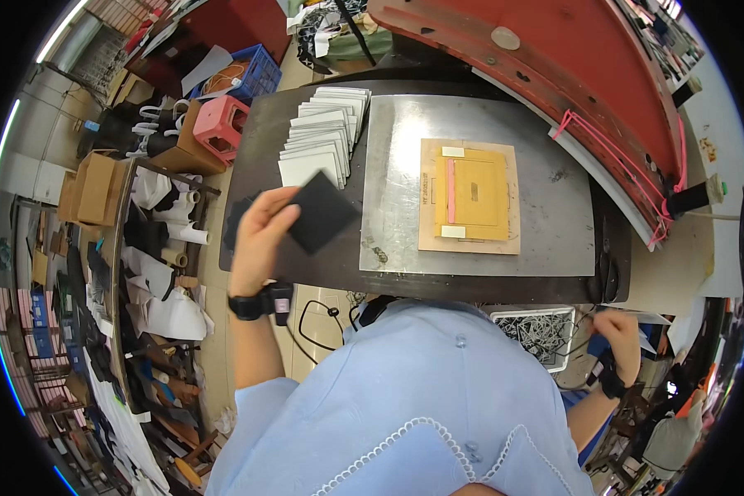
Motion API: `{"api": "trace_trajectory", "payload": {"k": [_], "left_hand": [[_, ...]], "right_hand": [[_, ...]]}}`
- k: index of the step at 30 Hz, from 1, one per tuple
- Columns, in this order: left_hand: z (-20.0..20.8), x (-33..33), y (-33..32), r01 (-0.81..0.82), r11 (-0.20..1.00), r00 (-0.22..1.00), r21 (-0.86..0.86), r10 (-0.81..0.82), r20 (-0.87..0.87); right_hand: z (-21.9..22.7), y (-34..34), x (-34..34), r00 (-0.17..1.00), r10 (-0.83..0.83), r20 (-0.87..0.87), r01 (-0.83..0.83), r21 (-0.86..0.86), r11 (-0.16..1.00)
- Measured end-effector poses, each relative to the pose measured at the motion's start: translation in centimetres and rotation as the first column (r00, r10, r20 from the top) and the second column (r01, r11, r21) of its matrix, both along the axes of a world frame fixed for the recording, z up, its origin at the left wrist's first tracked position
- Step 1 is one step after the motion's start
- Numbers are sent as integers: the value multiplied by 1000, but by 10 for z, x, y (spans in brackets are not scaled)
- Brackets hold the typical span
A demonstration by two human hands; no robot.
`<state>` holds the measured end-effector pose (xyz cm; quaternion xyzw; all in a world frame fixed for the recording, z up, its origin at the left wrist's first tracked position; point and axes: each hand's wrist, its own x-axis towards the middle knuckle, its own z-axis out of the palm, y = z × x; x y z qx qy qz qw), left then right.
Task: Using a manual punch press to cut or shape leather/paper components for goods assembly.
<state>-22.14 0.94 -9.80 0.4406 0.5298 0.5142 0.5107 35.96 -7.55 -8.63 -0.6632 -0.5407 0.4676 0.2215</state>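
My left hand holds a black square sheet by its left corner, above the left part of the dark work table. Just beyond it lies a fanned row of white square sheets. To the right, a grey metal plate carries a tan board with a yellow die frame on it. My right hand is low at the right, below the table edge, near a white basket of scraps; its fingers look curled and I see nothing in them.
A large red press head arches over the table's far right. A pink stool, a blue crate and cardboard boxes stand at the left. Shelves with rolls and scraps fill the lower left.
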Motion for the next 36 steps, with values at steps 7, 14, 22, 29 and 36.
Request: {"api": "trace_trajectory", "payload": {"k": [7, 14, 22, 29, 36], "left_hand": [[-35, -101, -28, -227, 945, 422, 234, 312, -851], [-72, -45, 52, -55, 919, 188, 391, 394, -900], [-75, -35, 61, -164, 928, 360, 335, 372, -856], [-67, -29, 57, -240, 940, 529, 243, 336, -779], [-26, -27, 32, -284, 945, 786, 160, 325, -526]], "right_hand": [[-32, -32, 33, 893, -117, 434, 153, -50, 987], [5, 40, -100, 979, 157, 131, -178, 176, 968], [4, 76, -163, 941, 321, 109, -339, 288, 896], [-7, 87, -174, 897, 429, 106, -441, 280, 853], [-2, 93, -173, 922, 386, 17, -374, 294, 880]]}}
